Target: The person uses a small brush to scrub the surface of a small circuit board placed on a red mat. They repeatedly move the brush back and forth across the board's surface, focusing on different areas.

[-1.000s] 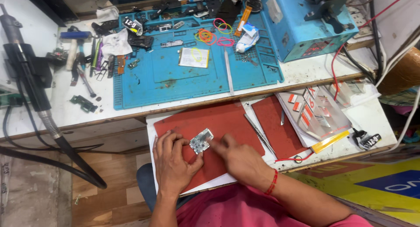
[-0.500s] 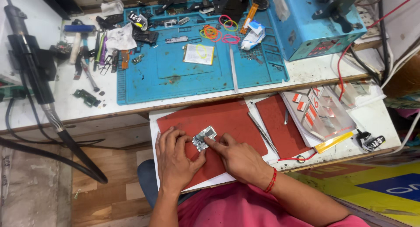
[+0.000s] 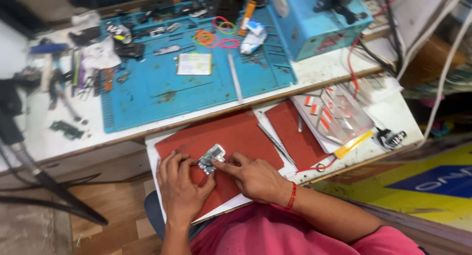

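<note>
Two hands on one small, flat, silvery metal part [image 3: 212,157], long axis slanting toward bench's far right corner. Left hand [image 3: 181,188] pinches its near end; right hand [image 3: 251,175] presses a forefinger on it. Lies on matte red mat [image 3: 241,132], near edge.

Clear packets with red-white labels [image 3: 328,110] lie right of the red mat [image 3: 241,137]; a yellow-bordered label [image 3: 194,64] rests on the blue mat [image 3: 147,95].

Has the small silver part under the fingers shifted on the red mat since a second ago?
No. The small silver part sits at the same spot on the red mat, between left hand and right hand; only the camera moved.
</note>
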